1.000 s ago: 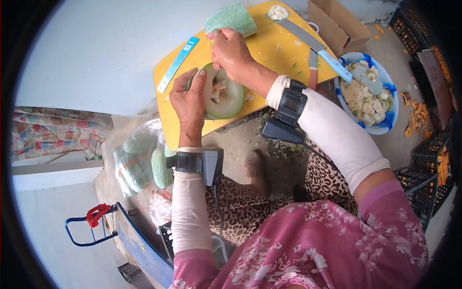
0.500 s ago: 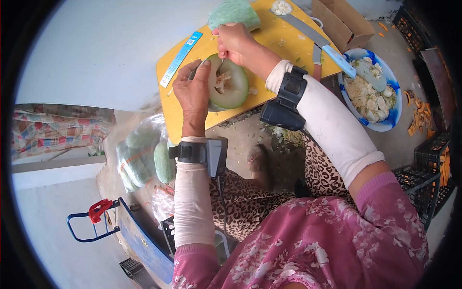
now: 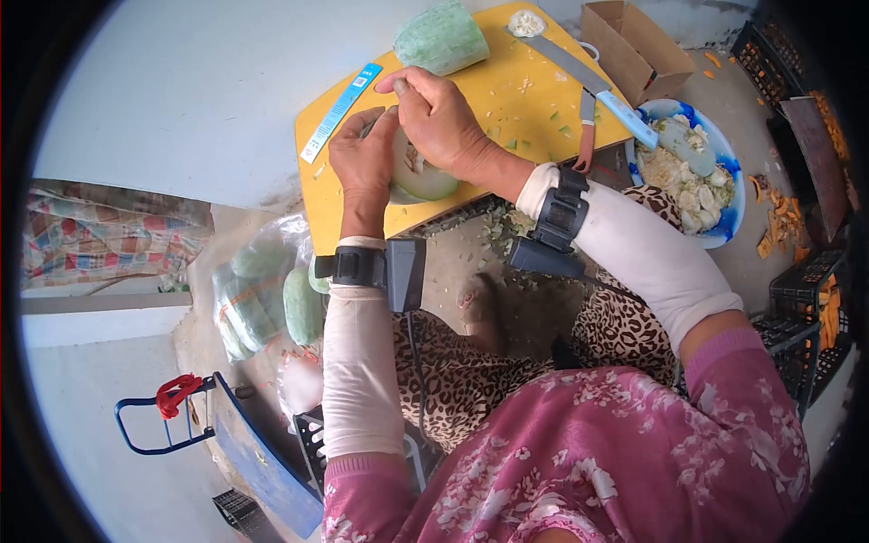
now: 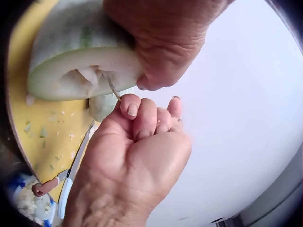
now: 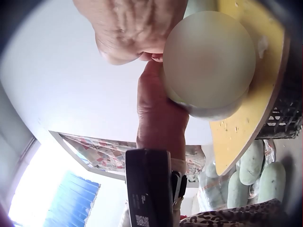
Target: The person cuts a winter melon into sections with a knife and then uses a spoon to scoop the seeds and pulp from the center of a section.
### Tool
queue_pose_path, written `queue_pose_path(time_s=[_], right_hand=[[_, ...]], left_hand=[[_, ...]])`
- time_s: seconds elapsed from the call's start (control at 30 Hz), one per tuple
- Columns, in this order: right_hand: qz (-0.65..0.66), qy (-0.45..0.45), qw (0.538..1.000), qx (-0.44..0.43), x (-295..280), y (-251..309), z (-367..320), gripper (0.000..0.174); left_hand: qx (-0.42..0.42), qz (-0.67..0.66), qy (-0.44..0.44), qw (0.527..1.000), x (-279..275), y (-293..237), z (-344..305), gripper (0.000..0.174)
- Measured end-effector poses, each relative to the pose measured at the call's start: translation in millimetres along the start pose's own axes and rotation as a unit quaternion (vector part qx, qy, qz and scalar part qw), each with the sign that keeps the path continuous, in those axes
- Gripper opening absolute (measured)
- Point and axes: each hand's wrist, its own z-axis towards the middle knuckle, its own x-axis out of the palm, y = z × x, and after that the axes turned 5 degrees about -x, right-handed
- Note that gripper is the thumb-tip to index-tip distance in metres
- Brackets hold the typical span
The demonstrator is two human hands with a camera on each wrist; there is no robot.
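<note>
On the yellow board (image 3: 507, 109) stands a cut winter melon (image 3: 427, 185), its pale hollow face turned up, with loose pith and seeds inside. My left hand (image 3: 362, 167) grips the melon at its left rim. My right hand (image 3: 444, 127) is curled over the far side of the hollow, beside the left thumb. Between its fingers it pinches a thin metal spoon (image 4: 112, 87). The spoon's head is hidden in the pith of the melon. Another winter melon piece (image 3: 441, 41) lies behind the hands.
A large knife (image 3: 579, 72) and a brown-handled knife (image 3: 587, 136) lie on the board's right. A blue-white strip (image 3: 342, 113) lies left. Beyond the right edge are a basin (image 3: 738, 181) of scraps and a cardboard box (image 3: 625, 54). Bagged melons (image 3: 249, 299) lie on the floor.
My right hand lifted slightly, then came back down toward me and turned, now covering more of the melon's hollow. My left hand keeps its grip on the rim.
</note>
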Motion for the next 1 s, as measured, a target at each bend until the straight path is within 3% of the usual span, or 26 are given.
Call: queue_pose_path(time_s=[0.07, 0.17, 0.3, 0.43, 0.5, 0.63, 0.73, 0.83, 0.87, 0.97, 1.0], right_hand=[[0.02, -0.001, 1.0, 0.017, -4, 0, -1, 0.025], [0.214, 0.042, 0.961, 0.171, -20, 5, 3, 0.025], [0.118, 0.075, 0.989, 0.051, -11, -4, 3, 0.026], [0.103, 0.087, 0.99, 0.035, -14, 2, -11, 0.023], [0.032, 0.109, 0.991, -0.074, -9, 1, -14, 0.022], [-0.037, 0.167, 0.967, -0.191, -6, -2, -15, 0.019], [-0.074, 0.282, 0.931, -0.22, -6, 6, -27, 0.02], [-0.121, 0.345, 0.9, -0.236, -5, 9, -52, 0.021], [-0.082, 0.284, 0.911, -0.287, -3, 0, -58, 0.021], [-0.115, 0.23, 0.92, -0.296, -7, 2, -50, 0.023], [-0.071, 0.191, 0.958, -0.199, -11, 7, -41, 0.022]], left_hand=[[0.007, 0.0, 0.018, 1.0, 0, 2, 3, 0.033], [0.02, 0.015, 0.044, 0.999, 0, 10, 8, 0.032], [0.001, -0.003, 0.051, 0.999, -3, 2, 2, 0.032], [0.015, 0.026, 0.04, 0.999, -4, 3, 3, 0.032], [0.047, 0.038, 0.021, 0.998, 0, 9, 6, 0.031], [0.059, 0.061, 0.045, 0.995, -8, 13, 6, 0.03], [0.062, -0.029, 0.097, 0.993, -9, 10, 2, 0.03], [0.038, 0.011, 0.073, 0.997, -5, 5, 3, 0.03], [0.044, 0.029, 0.059, 0.997, -4, 4, 1, 0.03], [0.026, 0.012, 0.056, 0.998, 1, 13, 12, 0.033], [0.027, 0.016, 0.056, 0.998, 1, 16, 15, 0.034]])
